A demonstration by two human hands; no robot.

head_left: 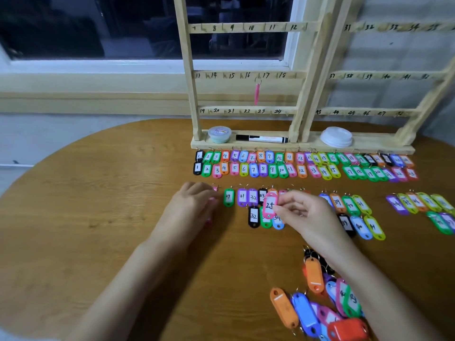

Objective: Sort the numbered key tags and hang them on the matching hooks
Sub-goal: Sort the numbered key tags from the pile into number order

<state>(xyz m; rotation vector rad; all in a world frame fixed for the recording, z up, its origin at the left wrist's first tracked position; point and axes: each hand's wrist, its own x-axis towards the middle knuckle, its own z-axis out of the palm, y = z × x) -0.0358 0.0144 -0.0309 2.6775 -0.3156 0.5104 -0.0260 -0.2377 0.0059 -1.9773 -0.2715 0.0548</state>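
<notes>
Right hand [302, 212] pinches a pink plastic key tag marked 25 [270, 205]; at its nine o'clock, the left hand [194, 205], grip unclear.

1. My right hand [299, 211] pinches the pink tag marked 25 [270, 206] above the sorted rows.
2. My left hand [190, 205] rests on the wooden table [98, 193], covering pink tags.
3. One pink tag [256, 93] hangs from the rack [246, 75] by number 17.

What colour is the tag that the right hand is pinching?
The tag is pink, numbered 25; the head view, the only one, shows it plainly.
</notes>
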